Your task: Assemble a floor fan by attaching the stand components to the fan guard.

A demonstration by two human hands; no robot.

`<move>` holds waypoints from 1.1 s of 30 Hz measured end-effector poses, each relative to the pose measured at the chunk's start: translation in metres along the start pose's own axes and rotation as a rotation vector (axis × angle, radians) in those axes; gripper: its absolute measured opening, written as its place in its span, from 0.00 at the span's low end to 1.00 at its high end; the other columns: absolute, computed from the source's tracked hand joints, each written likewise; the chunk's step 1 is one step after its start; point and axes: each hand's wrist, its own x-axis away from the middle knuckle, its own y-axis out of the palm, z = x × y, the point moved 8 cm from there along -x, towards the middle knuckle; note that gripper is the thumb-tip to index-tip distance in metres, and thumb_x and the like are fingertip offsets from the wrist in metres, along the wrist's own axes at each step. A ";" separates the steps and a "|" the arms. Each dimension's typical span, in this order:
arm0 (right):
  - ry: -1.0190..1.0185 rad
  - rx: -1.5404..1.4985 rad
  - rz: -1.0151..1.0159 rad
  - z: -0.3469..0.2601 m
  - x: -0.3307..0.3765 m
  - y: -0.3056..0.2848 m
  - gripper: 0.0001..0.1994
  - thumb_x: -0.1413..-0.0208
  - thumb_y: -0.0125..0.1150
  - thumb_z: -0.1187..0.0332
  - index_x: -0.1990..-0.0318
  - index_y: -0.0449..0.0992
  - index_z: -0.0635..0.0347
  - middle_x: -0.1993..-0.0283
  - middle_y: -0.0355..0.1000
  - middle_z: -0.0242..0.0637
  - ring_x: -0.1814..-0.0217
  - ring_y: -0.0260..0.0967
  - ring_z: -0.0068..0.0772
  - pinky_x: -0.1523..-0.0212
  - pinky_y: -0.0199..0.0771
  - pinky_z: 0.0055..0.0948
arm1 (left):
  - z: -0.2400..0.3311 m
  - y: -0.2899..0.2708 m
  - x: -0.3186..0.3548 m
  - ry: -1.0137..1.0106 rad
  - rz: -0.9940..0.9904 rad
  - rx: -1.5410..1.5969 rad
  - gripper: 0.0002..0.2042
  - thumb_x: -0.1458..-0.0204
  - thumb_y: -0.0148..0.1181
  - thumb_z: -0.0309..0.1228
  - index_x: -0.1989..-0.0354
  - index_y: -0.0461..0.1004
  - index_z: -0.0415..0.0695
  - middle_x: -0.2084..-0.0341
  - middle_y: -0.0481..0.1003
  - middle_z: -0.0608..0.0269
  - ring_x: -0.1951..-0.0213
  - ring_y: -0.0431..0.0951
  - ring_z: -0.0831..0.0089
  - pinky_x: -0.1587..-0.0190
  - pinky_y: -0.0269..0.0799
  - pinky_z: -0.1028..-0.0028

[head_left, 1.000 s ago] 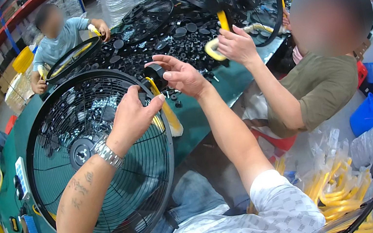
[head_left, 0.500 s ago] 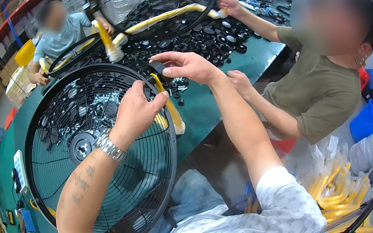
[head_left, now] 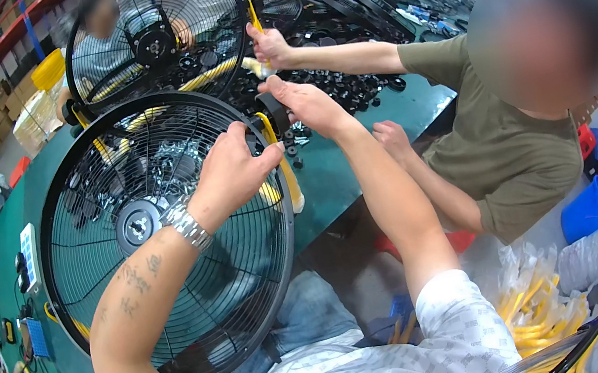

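A large round black fan with a wire guard stands tilted before me on the green table. My left hand grips its upper right rim, thumb stretched toward the yellow stand bar. With its fingers closed round a black knob, my right hand presses it against the outer side of that bar's top end. The knob partly hides the joint behind it. Beyond, a second black fan is raised, and a co-worker's hand holds its yellow stand at the right.
Loose black knobs and small parts lie heaped on the green table. A co-worker in an olive shirt stands close at my right. Bagged yellow tubes and blue bins are low on the right. A white power strip lies left.
My right hand has brought the black knob down against the stand bar's top end. My left hand stays at the rim. The far fan has swung up to face me.
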 end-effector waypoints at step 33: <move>-0.416 -0.109 -0.156 -0.017 0.016 0.006 0.29 0.45 0.62 0.59 0.37 0.66 0.60 0.51 0.74 0.38 0.53 0.71 0.26 0.55 0.72 0.26 | 0.001 -0.005 0.006 0.000 0.005 -0.019 0.26 0.51 0.62 0.47 0.61 0.68 0.31 0.68 0.72 0.43 0.62 0.75 0.51 0.59 0.71 0.59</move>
